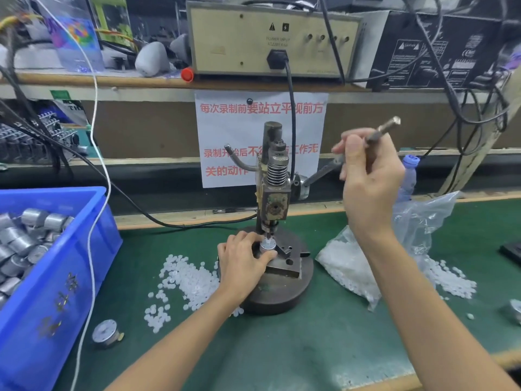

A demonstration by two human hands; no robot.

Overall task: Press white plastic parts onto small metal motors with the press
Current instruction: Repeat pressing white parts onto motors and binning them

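A small hand press (275, 190) stands on a round dark base (298, 289) in the middle of the green mat. My left hand (244, 263) holds a small metal motor (267, 246) upright on the base, right under the press ram. My right hand (366, 179) is closed around the press lever (383, 129), which slopes up to the right. Loose white plastic parts (186, 280) lie scattered left of the base. More white parts fill a clear plastic bag (355, 263) on the right.
A blue bin (70, 266) of metal motors stands at the left. One motor (106, 333) lies on the mat in front of it, another at the right edge (516, 309). A water bottle (408, 176) stands behind the bag. A white cable (94, 221) hangs over the bin.
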